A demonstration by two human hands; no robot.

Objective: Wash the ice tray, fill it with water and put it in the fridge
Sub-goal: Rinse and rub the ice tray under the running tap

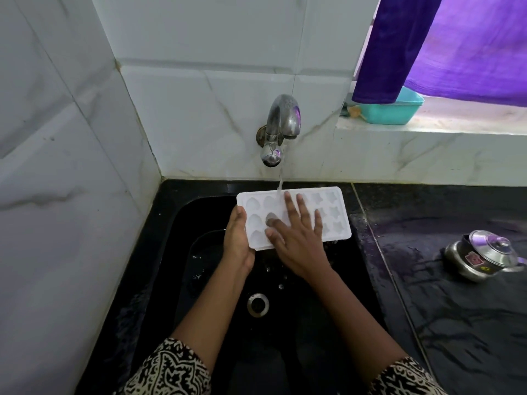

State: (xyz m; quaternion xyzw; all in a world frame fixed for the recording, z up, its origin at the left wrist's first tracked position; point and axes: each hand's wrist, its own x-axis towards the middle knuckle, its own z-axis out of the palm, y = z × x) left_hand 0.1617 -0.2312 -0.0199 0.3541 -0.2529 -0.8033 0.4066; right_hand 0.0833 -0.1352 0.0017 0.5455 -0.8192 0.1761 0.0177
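Observation:
A white ice tray [332, 216] with shaped moulds hangs over the black sink [199, 212], under the steel tap [281, 124]. A thin stream of water [281, 181] falls from the spout onto the tray's far edge. My left hand [238, 238] grips the tray's left end, thumb on top. My right hand [296, 238] lies flat on the tray's middle with fingers spread and straight, covering several moulds.
The drain [258, 305] sits low in the sink. A small lidded steel pot [482, 256] stands on the wet black counter [427, 280] to the right. A teal tub [390, 111] and purple cloth [456, 44] occupy the window ledge. White tiled walls close the left and back.

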